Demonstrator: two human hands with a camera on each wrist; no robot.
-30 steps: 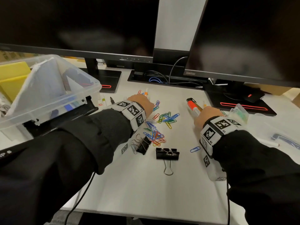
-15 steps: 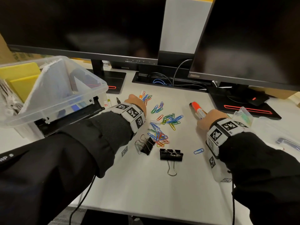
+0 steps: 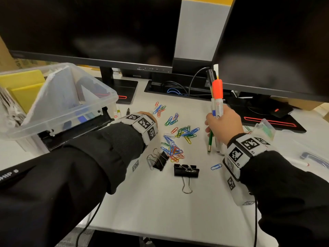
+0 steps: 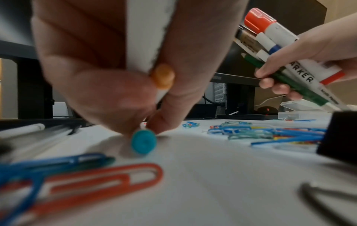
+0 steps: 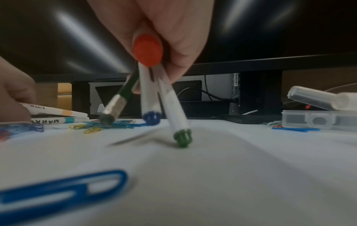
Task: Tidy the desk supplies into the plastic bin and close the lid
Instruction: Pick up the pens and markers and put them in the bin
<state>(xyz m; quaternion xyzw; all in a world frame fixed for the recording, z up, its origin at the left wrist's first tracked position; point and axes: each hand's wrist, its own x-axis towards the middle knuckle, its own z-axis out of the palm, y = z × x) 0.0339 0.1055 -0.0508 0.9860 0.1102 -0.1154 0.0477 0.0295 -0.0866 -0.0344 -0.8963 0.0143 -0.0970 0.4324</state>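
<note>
My right hand [image 3: 222, 123] grips a bundle of markers [image 3: 217, 97] and a green pencil [image 3: 210, 139], standing them upright with their lower ends on the desk. From the right wrist I see the orange [image 5: 147, 49], blue [image 5: 151, 118] and green [image 5: 182, 137] marker ends. My left hand [image 4: 115, 76] lies low on the desk, left of the scattered paper clips [image 3: 179, 132]. It holds two markers, one with an orange end [image 4: 162, 76] and one with a teal end [image 4: 144, 143]. The clear plastic bin [image 3: 62, 120] stands open at the left.
Two black binder clips [image 3: 160, 160] [image 3: 186, 170] lie near the desk's middle, with a lone blue paper clip [image 3: 216, 167] beside my right wrist. A small clear box [image 3: 265, 127] sits at the right. Two monitors [image 3: 89, 32] stand behind, and more pens [image 3: 128, 111] lie by the bin.
My right hand has raised its marker bundle from lying low to standing upright on the desk. My left hand has drawn back slightly towards me, still holding its markers.
</note>
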